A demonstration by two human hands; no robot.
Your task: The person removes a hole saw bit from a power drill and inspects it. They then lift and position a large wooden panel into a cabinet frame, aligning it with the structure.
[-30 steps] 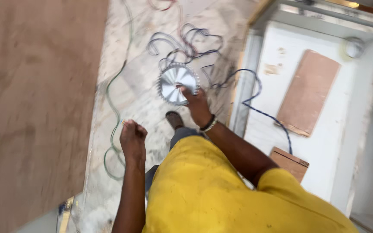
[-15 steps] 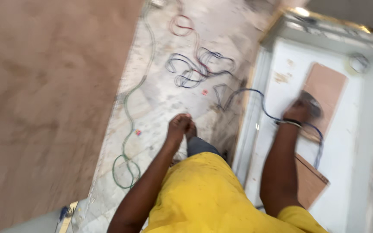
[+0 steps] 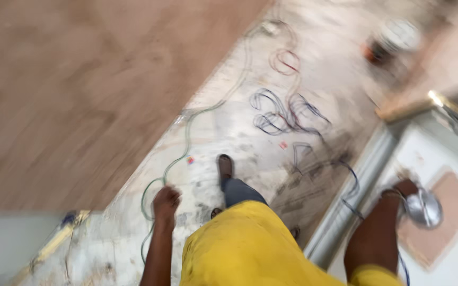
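Now right hand (image 3: 403, 189) on saw blade (image 3: 423, 208)

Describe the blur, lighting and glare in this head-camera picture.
Head view: strong motion blur smears the brown board, the tangled cables and the floor; the left hand is soft, the right hand holds a shiny round blade whose teeth are lost in glare; lighting is flat and even, no hard shadows.

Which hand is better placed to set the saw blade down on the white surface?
Right. The right hand already holds the round saw blade over the white surface; the left hand hangs closed over the floor.
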